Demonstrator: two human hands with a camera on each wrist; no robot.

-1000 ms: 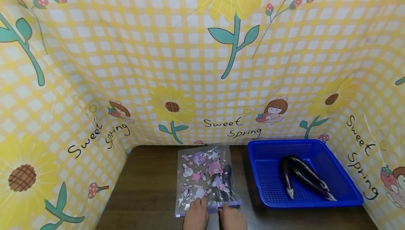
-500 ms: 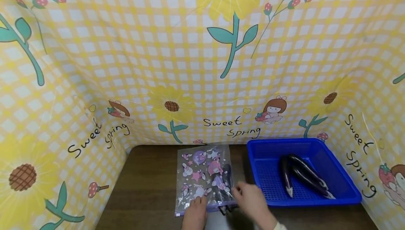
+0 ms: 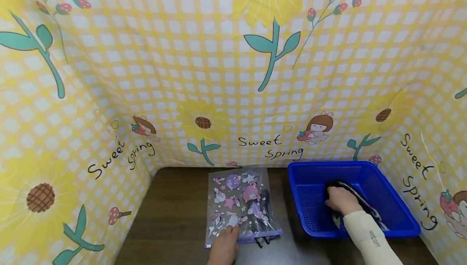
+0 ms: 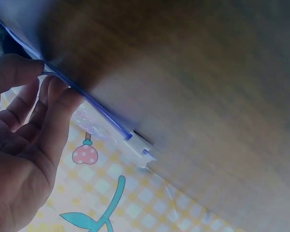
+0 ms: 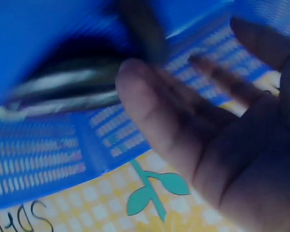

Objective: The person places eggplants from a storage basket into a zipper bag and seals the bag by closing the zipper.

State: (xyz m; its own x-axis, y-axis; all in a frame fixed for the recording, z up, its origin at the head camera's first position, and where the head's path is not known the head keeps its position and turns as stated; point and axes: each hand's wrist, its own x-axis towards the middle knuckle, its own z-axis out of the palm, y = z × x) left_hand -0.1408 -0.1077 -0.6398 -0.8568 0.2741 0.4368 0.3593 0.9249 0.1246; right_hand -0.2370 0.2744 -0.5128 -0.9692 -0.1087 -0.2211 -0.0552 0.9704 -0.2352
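A clear zip bag (image 3: 230, 203) printed with pink and purple cartoons lies flat on the table. My left hand (image 3: 224, 245) pinches its purple zip edge (image 4: 101, 112) between thumb and fingers. Dark long shapes, apparently eggplants (image 3: 265, 204), lie in the bag's right side, and their stem ends stick out of the mouth. Inside the blue basket (image 3: 300, 215), my right hand (image 3: 342, 201) reaches over two dark eggplants (image 3: 351, 186). Its fingers look spread in the blurred right wrist view, with one fingertip by an eggplant (image 5: 63, 82); whether they touch is unclear.
The brown wooden table (image 3: 175, 212) extends left of the bag. A yellow checked cloth (image 3: 219, 74) with sunflowers hangs behind and on both sides. A narrow strip of table separates bag and basket.
My right hand has left the bag's mouth and moved right into the basket over the eggplants. My left hand stays at the bag's edge.
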